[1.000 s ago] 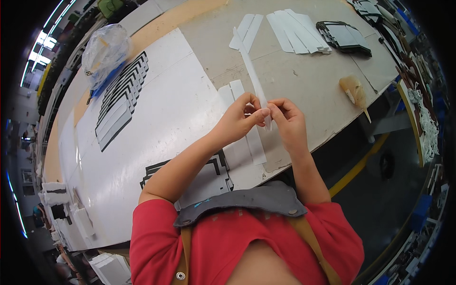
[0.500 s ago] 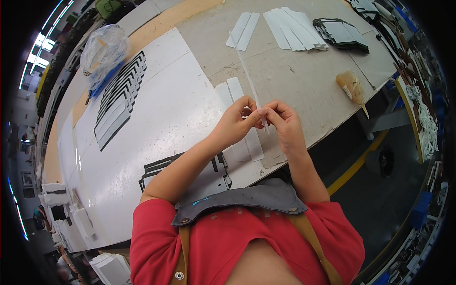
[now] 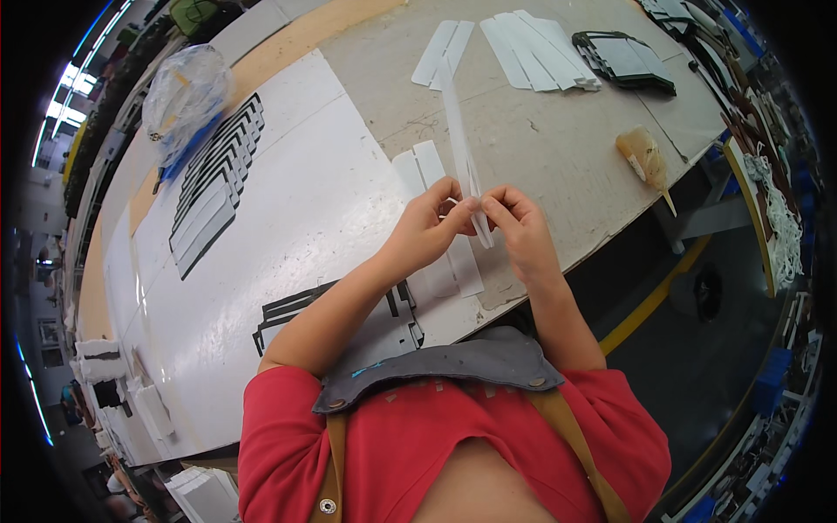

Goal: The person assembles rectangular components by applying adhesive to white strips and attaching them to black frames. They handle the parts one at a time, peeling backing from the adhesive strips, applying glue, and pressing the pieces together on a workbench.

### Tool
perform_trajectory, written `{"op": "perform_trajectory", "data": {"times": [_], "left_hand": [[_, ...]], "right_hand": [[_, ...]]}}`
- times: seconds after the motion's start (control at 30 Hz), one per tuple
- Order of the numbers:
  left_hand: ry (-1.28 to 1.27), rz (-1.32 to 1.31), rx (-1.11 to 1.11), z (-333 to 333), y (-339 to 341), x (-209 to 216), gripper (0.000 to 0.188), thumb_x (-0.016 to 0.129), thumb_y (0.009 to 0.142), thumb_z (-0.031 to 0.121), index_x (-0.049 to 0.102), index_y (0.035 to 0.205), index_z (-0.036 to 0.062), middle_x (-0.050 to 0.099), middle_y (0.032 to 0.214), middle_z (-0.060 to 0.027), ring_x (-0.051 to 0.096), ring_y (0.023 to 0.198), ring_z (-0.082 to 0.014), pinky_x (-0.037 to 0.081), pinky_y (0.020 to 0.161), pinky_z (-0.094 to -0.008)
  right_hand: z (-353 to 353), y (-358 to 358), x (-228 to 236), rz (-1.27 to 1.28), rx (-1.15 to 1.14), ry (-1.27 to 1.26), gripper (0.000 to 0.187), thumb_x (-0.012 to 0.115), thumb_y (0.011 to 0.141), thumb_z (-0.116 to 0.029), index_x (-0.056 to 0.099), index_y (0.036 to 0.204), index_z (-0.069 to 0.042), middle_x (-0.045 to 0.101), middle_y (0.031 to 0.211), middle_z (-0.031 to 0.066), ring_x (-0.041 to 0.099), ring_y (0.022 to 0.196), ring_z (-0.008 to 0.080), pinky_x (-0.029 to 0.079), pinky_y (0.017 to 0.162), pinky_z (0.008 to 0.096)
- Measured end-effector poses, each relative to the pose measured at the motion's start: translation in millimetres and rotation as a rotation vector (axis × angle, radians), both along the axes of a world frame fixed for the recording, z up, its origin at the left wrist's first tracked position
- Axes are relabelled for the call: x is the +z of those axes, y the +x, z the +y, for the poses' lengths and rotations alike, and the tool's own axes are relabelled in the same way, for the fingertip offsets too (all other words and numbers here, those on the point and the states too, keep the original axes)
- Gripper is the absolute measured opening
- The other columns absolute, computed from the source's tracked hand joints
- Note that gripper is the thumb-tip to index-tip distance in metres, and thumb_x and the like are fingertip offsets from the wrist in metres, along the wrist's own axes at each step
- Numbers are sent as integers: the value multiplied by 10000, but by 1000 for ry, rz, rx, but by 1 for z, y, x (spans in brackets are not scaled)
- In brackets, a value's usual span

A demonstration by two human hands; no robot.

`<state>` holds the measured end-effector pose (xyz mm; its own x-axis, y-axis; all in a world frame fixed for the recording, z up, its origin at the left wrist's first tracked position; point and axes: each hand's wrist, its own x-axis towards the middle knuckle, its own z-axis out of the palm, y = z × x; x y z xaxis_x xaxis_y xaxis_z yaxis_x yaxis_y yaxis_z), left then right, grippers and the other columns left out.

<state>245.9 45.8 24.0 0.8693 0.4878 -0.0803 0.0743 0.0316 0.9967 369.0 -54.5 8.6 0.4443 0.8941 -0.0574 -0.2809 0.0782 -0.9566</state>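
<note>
A long, thin white strip (image 3: pixel 456 131) stands up between my hands, its upper end reaching toward the far white pieces. My left hand (image 3: pixel 434 218) pinches it near its lower end. Close beside it, my right hand (image 3: pixel 520 225) has thumb and fingertips closed on the strip's other edge. The strip's two edges look slightly parted at the fingers. Beneath my hands lies a slotted white panel (image 3: pixel 427 164) on the table, partly hidden by my left hand. A stack of dark-edged pieces (image 3: pixel 301 301) lies partly under my left forearm.
An overlapping row of black-edged white pieces (image 3: pixel 205 222) lies at the left, near a clear plastic bag (image 3: pixel 186 91). White panels (image 3: pixel 532 52) and a black-edged stack (image 3: pixel 623 59) lie at the far side. A yellowish glue bottle (image 3: pixel 643 157) rests near the table's right edge.
The strip has turned between my fingers, so it shows its broader face instead of a thin edge. My right hand has shifted very slightly away from my left.
</note>
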Motion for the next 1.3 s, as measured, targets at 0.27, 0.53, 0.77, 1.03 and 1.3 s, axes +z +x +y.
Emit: {"op": "perform_trajectory", "data": {"times": [0.27, 0.53, 0.77, 1.03, 1.3], "left_hand": [[51, 38, -14, 2, -2, -5, 191, 496, 927, 183, 417, 896, 12, 553, 872, -68, 588, 857, -142, 513, 751, -266], [61, 64, -10, 1, -4, -1, 197, 493, 928, 181, 427, 862, 7, 560, 873, -72, 583, 857, -135, 502, 761, -267], [113, 82, 2, 0, -7, -2, 180, 463, 935, 163, 484, 911, -14, 562, 886, -57, 560, 826, -115, 488, 756, -275], [-230, -55, 111, 7, -16, 2, 145, 453, 915, 169, 482, 851, 43, 563, 878, -45, 565, 826, -126, 486, 771, -313], [-534, -320, 607, 49, -67, 24, 196, 468, 889, 182, 535, 1009, 42, 603, 961, -52, 591, 879, -154, 485, 815, -302]], "right_hand": [[1, 1, 1, 5, 26, 4, 109, 540, 864, -99, 589, 802, -24, 545, 707, -12, 480, 670, 53, 382, 624, 190], [0, 3, 0, -17, 57, -16, 118, 536, 866, -111, 581, 805, -22, 549, 706, -13, 482, 663, 58, 388, 623, 199], [-1, -5, 3, -519, -35, 0, 120, 498, 884, -114, 551, 830, -21, 531, 754, 4, 468, 693, 65, 397, 604, 219], [-2, 18, -5, 169, -46, -25, 145, 485, 885, -139, 550, 887, -10, 568, 797, 50, 515, 702, 134, 430, 673, 258], [-49, 169, -1, 54, -525, 130, 206, 477, 898, -187, 558, 924, 1, 601, 897, 80, 589, 821, 169, 467, 754, 308]]}}
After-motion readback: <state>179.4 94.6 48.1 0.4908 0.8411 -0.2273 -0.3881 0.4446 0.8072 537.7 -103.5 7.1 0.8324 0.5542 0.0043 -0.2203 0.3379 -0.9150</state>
